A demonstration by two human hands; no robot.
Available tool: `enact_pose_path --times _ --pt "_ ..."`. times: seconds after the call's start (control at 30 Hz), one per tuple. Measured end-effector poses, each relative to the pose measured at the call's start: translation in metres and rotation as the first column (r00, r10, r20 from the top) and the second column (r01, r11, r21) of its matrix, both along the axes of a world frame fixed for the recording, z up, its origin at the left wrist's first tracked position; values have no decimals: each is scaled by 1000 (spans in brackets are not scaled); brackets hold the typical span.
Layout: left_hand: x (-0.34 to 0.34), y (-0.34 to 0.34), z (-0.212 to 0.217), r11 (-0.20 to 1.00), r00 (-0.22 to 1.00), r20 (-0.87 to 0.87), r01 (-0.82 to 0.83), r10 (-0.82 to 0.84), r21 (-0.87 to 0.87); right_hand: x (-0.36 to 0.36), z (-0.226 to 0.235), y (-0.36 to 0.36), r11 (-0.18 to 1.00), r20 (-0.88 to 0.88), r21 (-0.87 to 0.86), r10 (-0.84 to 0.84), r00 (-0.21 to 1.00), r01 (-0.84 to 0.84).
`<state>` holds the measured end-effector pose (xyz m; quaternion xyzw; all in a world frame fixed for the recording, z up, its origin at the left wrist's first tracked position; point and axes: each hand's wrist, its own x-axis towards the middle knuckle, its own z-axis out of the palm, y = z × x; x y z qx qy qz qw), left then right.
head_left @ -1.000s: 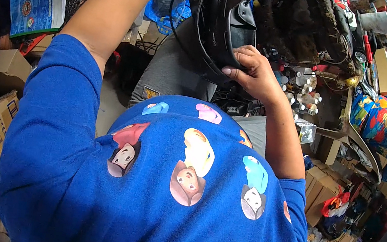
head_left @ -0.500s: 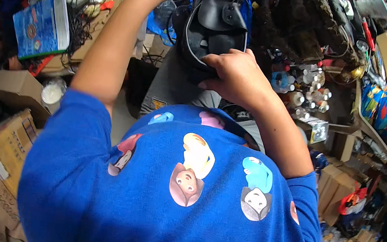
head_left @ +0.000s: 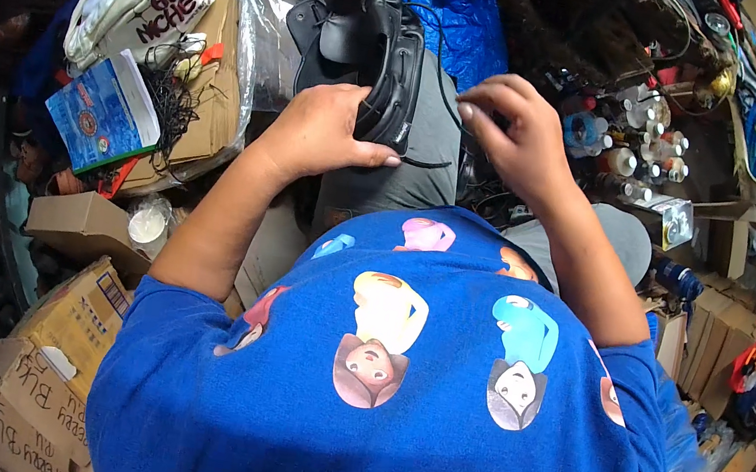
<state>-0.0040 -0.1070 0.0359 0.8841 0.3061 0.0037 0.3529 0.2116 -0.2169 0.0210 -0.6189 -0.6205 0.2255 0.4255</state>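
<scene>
A black leather shoe (head_left: pixel 402 72) rests tilted over my grey-trousered leg, its opening turned to the left and its stitched side to the right. My left hand (head_left: pixel 320 133) is closed on the near end, thumb along the lower edge and fingers reaching inside. Black cord (head_left: pixel 441 40) loops from the shoe's far part toward my right hand (head_left: pixel 518 130). That hand is raised to the right of the shoe, fingers curled, thumb and fingertips pinched at the cord. A short dark strand (head_left: pixel 427 163) sticks out beside my left thumb.
Blue plastic sheeting (head_left: pixel 445 0) lies beyond the shoe. Several small bottles (head_left: pixel 645 145) stand at the right. On the left are a white cloth bag (head_left: pixel 173 1), a blue book (head_left: pixel 100 115), tangled black cord (head_left: pixel 170 99) and cardboard boxes (head_left: pixel 79 218).
My left hand has come down from the far left onto the shoe. My right hand has let go of its near end and moved right. The shoe has turned onto its side.
</scene>
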Motion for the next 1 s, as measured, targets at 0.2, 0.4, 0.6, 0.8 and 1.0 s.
enact_pose_path --times 0.2,0.4,0.6,0.8,1.0 --pt "3 -17 -6 965 988 123 64 -98 253 -14 -15 59 991 65 -117 -55 996 63" --pt "4 -31 -3 867 958 58 227 -281 444 -12 -24 86 940 270 -333 21 963 72" --pt "-4 -35 -3 780 920 115 246 -374 575 -12 12 72 919 210 -383 183 960 -92" --pt "-7 -33 -9 777 893 108 315 -438 545 -9 1 81 856 225 -418 422 878 -304" --pt "-28 -22 -14 999 966 257 33 -34 5 20 -46 57 851 -976 -116 -3 217 -512"
